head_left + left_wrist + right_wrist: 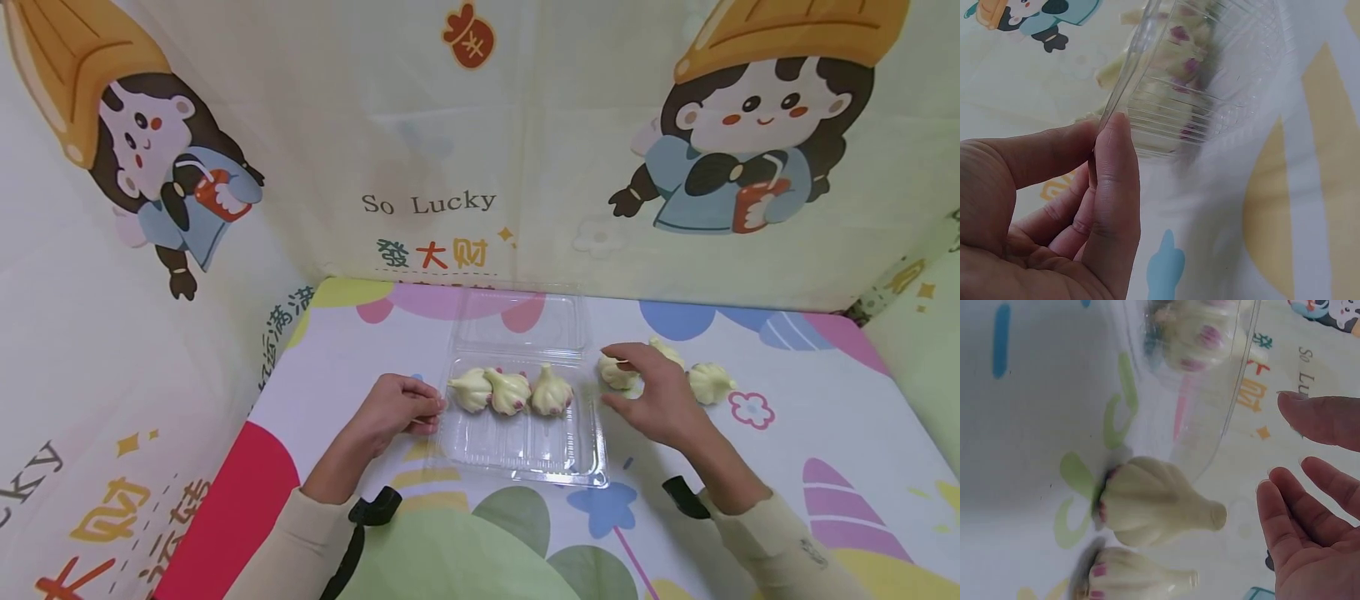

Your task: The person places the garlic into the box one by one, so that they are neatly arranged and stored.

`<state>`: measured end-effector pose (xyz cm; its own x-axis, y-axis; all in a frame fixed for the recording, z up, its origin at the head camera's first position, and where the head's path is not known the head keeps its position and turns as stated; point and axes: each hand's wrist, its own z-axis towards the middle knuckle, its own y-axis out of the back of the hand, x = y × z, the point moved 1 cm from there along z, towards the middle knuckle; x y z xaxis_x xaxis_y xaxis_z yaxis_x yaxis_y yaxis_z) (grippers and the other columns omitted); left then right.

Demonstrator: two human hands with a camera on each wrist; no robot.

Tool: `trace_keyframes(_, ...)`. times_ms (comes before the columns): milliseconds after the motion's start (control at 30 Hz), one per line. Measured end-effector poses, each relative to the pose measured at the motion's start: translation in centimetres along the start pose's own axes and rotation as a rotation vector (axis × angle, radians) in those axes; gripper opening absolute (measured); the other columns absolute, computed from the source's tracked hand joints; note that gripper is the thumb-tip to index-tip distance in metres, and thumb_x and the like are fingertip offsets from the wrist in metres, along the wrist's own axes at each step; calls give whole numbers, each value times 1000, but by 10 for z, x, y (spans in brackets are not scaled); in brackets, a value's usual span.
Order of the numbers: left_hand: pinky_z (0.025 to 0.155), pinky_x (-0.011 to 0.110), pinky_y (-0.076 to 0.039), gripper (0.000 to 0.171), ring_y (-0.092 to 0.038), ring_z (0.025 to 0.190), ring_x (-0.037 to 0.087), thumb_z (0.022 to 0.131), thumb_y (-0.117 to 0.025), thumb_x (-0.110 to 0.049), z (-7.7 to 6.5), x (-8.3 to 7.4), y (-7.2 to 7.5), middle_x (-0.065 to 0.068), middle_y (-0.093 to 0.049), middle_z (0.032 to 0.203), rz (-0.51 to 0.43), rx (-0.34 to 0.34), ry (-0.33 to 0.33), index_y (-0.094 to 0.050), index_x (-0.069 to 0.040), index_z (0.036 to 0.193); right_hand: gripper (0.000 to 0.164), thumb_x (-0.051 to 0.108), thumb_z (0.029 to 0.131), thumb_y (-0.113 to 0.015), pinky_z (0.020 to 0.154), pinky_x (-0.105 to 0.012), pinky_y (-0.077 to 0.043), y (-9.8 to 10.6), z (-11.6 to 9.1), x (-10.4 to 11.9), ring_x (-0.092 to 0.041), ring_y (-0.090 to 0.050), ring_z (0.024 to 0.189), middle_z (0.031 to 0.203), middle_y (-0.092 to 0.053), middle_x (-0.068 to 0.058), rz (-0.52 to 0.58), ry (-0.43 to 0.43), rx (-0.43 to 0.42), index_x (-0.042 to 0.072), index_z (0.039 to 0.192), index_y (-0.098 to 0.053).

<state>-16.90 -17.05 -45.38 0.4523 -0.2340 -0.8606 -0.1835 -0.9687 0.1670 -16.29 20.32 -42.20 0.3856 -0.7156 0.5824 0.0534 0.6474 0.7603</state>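
L hand [393, 408] pinches clear box's [525, 443] L rim, thumb vs fingers; R hand [660, 402], thumb & fingers spread, hovers just beside nearest loose bulb [617, 374], partly blocking head view of it. 3 garlic bulbs [509, 393] sit inside box; 2 more bulbs [711, 383] on counter [757, 467], past R hand. Open lid [521, 323] behind, then printed backdrop [555, 183].

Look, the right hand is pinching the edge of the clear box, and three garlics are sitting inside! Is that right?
Not quite: it is the left hand that pinches the edge of the clear box, as the left wrist view shows. Three garlics are sitting inside.
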Motion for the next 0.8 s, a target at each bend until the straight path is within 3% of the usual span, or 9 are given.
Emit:
trace_keyframes(167,65,27,-66,21,-69,67,12,93,-78,-6,-2,-1,0,15,-76,91,1,2,-13,-70,8,105,60,-4,72,-89,90,-59,-60,9,-4,-5,-38,-72,105,124,-70,-18,-18,7,-47,2,127,-67)
trace_keyframes(233,65,26,-66,21,-69,66,12,92,-78,-6,-3,-2,0,15,-76,90,2,3,-18,-70,8,105,60,-4,72,-89,92,-45,-61,14,-6,-7,-38,-72,106,125,-70,-17,-29,-2,-57,3,127,-67)
trace_keyframes(300,65,26,-66,21,-69,66,12,92,-78,-6,-3,-1,0,14,-76,90,1,5,-20,-70,8,105,60,-3,72,-90,92,-41,-61,18,-8,-8,-39,-72,106,125,-70,-18,-38,-11,-70,2,128,-67)
trace_keyframes(467,65,26,-65,20,-69,66,11,92,-78,-6,-2,-1,0,14,-76,90,4,7,-22,-70,8,105,61,-1,73,-90,88,-48,-60,29,-13,-15,-42,-72,106,126,-69,-20,-74,-33,-94,3,129,-66)
trace_keyframes(567,65,26,-66,21,-69,67,12,92,-78,-7,-2,-1,0,15,-77,90,6,7,-21,-70,8,105,62,-2,71,-90,91,-21,-56,35,-16,-20,-41,-71,106,126,-69,-21,-64,-36,-116,4,129,-66)
trace_keyframes(667,65,27,-66,21,-69,67,12,92,-78,-7,-2,-1,0,15,-76,91,10,6,-19,-70,8,105,63,-4,69,-90,87,3,-37,39,-18,-26,-34,-71,103,124,-70,-19,-56,-27,-147,4,128,-68)
trace_keyframes(800,66,27,-66,19,-69,67,12,93,-77,-6,-1,0,0,15,-76,91,9,-2,-8,-71,7,104,63,-5,69,-90,88,7,-34,45,-21,-32,-33,-68,102,124,-70,-19,-59,-43,-157,3,127,-68)
